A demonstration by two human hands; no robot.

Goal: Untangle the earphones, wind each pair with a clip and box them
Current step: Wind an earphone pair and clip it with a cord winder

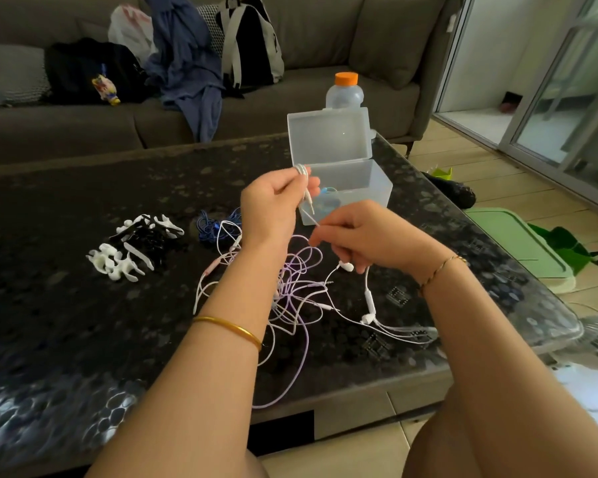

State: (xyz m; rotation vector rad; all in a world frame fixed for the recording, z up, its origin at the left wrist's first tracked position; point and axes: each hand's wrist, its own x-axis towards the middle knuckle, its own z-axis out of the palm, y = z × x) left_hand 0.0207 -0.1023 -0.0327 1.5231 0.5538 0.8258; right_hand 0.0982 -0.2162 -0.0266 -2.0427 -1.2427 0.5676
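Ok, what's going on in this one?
A person sits at a dark table sorting earphones. Their left hand holds a white earphone cable looped around its fingers, with the plug hanging below. The right hand pinches the same cable lower down. A tangle of purple, white and pink cables lies on the table, with a blue pair and a pile of black and white clips to the left. The clear box stands open behind.

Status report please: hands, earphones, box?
Left hand holds white cable wound on its fingers. Right hand pinches the same cable. Purple-white tangle on table beneath. Box open, nothing in the way.
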